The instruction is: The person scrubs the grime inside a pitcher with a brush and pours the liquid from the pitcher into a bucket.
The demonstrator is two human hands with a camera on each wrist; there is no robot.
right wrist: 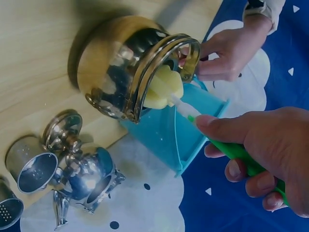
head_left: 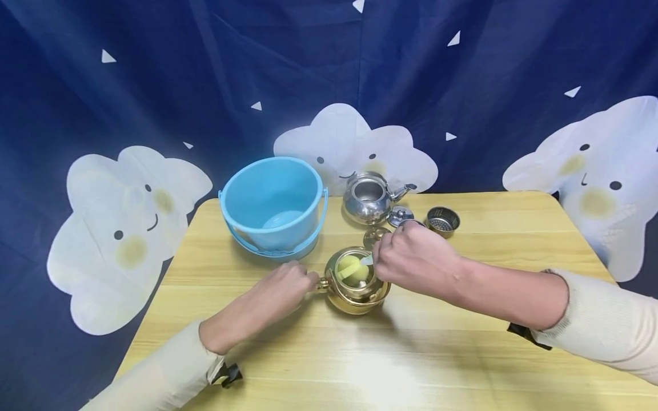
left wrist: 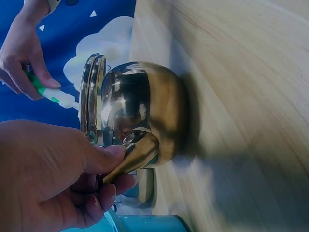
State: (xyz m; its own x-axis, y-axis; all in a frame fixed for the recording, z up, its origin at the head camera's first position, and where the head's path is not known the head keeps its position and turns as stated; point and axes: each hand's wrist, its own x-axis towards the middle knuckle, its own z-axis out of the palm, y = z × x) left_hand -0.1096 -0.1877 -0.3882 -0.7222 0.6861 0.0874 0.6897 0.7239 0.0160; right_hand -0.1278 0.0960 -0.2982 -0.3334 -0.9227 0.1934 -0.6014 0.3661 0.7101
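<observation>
A shiny gold teapot (head_left: 354, 306) stands lidless on the wooden table (head_left: 488, 365). My left hand (head_left: 285, 285) pinches the teapot's spout (left wrist: 133, 154) between thumb and fingers. In my right hand (head_left: 416, 260) is a sponge brush with a green and white handle (right wrist: 236, 152), gripped above the opening. Its yellow sponge head (right wrist: 164, 87) sits in the mouth of the teapot, partly hidden by the rim. The teapot's carrying handle lies folded down round the rim.
A light blue bucket (head_left: 303, 231) stands at the back left. Behind the gold teapot are a silver teapot (head_left: 365, 212), its silver lid (head_left: 400, 216) and a gold lid (head_left: 374, 235). Perforated metal strainers (right wrist: 31, 164) stand to the right, one partly behind my right hand.
</observation>
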